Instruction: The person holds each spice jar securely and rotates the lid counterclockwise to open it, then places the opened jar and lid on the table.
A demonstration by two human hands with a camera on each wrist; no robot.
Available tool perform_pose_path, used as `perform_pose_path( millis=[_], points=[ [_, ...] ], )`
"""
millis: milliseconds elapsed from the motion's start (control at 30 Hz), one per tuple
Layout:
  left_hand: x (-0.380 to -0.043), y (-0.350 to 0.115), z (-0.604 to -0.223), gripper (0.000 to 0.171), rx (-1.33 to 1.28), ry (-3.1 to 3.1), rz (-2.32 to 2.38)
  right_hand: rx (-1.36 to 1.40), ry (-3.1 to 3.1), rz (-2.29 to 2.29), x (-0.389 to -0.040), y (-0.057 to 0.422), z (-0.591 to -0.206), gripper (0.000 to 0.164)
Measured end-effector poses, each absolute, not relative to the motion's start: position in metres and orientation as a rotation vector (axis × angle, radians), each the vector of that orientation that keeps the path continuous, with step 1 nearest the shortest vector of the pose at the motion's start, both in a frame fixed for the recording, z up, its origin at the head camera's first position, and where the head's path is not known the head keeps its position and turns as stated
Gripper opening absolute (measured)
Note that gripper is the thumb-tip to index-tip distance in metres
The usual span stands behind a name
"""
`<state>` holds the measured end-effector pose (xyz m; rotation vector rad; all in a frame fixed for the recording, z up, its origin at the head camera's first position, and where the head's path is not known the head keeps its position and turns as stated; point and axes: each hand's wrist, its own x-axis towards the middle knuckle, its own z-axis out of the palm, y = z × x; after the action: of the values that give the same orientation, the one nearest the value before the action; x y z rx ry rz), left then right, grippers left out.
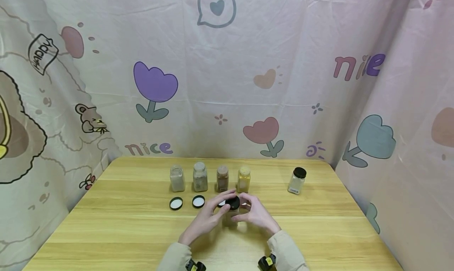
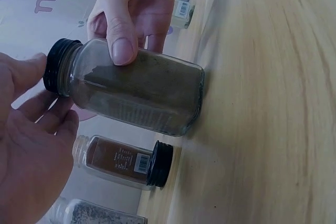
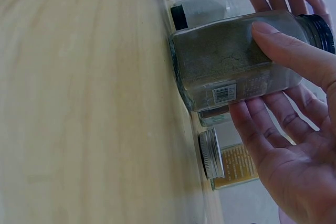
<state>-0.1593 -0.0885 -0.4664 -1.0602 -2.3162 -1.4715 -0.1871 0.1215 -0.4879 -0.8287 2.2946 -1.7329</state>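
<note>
The held jar [image 2: 142, 87], filled with dark powder, stands roughly upright in front of the person, between the two hands; whether its base rests fully on the tabletop [image 1: 142, 243] is hard to tell. The left hand [image 1: 207, 219] has thumb and fingers curled round the black cap [image 1: 233, 202], while the right hand [image 3: 302, 171] grips the glass body, thumb on one face and fingers on another.

The step looks like turning the cap; which way cannot be told. To do it well, the person should make the right hand the clamp, keeping the base pressed to the tabletop, and let the left hand do the twisting. Even pressure round the rim would keep the cap level on its thread, and a thumb square to the flat glass would stop the body from spinning. The powder fills much of the jar, so any tilt or jerk once the cap is loose could spill it.

Space also calls for care. Beyond the held jar stand the brown jar [image 1: 222, 179] and the yellow jar [image 1: 243, 181], both uncapped; to its left lie two loose caps, the nearer [image 1: 198, 201] and the farther [image 1: 175, 203]. Short turns with low elbows would keep knuckles clear of them.
</note>
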Motion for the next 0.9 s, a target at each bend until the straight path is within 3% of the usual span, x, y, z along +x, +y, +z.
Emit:
perform_pose_path(
  millis=[533,900],
  points=[
    [-0.1574,-0.0836,-0.4673,0.038,-0.901,-2.336,-1.473,-0.837,2.284,-1.742,-0.1878,0.1213,-0.4879,0.048],
    [-0.1584,-0.0862,-0.4654,0.033,-1.053,-2.314,-1.491,-0.826,2.299,-1.728,-0.1870,0.1213,-0.4876,0.051]
  ],
)
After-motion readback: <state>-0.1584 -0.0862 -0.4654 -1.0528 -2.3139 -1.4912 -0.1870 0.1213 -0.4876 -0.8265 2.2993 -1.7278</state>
